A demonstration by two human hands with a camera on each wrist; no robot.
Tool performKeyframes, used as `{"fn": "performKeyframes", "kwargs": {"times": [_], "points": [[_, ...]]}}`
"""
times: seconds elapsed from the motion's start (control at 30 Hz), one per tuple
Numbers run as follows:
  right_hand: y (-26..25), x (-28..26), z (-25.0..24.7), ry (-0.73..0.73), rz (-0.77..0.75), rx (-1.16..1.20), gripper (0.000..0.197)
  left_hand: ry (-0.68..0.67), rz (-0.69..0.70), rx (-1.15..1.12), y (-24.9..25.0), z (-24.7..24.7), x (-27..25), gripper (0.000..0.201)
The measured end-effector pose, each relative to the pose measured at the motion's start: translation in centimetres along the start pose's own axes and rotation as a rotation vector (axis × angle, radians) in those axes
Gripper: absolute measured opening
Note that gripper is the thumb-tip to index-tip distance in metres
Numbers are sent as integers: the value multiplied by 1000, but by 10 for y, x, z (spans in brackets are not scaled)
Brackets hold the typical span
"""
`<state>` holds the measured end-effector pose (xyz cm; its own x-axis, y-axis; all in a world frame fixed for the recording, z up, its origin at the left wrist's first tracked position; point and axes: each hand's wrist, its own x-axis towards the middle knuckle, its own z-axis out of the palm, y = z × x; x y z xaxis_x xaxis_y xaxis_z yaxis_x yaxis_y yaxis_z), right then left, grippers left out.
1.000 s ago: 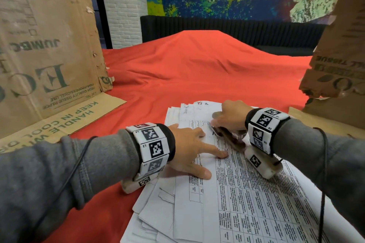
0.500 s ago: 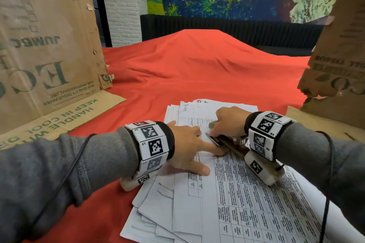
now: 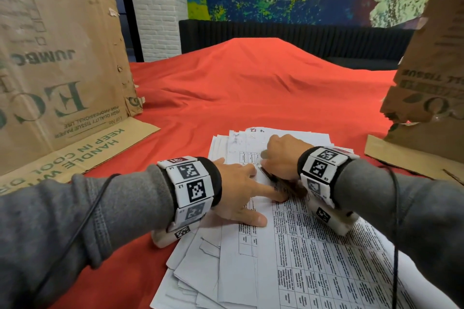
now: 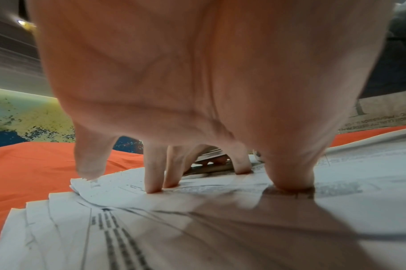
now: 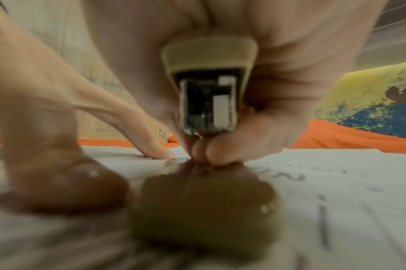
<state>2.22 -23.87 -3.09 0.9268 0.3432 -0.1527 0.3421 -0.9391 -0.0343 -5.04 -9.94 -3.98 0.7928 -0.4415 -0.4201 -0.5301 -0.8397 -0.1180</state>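
Observation:
A loose stack of printed papers lies on the red cloth. My left hand rests flat on the top sheet, its fingers spread and straight, and the left wrist view shows the fingertips pressing the papers. My right hand grips a dark stapler just beyond the left index finger, nose down on the sheet. In the right wrist view the right hand's fingers curl round the stapler. The stapler's mouth is hidden by the hands.
A tall cardboard box stands at the left with its flap lying on the cloth. Another cardboard box stands at the right. The cloth rises in a hump at the back, before a black sofa.
My right hand has brought the stapler slightly nearer and to the left, close to the left index finger. The left hand has stayed pressed on the papers.

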Motion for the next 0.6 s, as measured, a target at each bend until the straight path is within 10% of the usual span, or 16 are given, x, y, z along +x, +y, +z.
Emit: {"fn": "performKeyframes", "kwargs": {"times": [0.43, 0.6], "points": [[19, 1, -24, 46, 111, 419, 28, 12, -21, -107, -4, -2, -3, 66], [35, -28, -33, 18, 108, 908, 21, 328, -84, -356, -15, -21, 5, 51]]}}
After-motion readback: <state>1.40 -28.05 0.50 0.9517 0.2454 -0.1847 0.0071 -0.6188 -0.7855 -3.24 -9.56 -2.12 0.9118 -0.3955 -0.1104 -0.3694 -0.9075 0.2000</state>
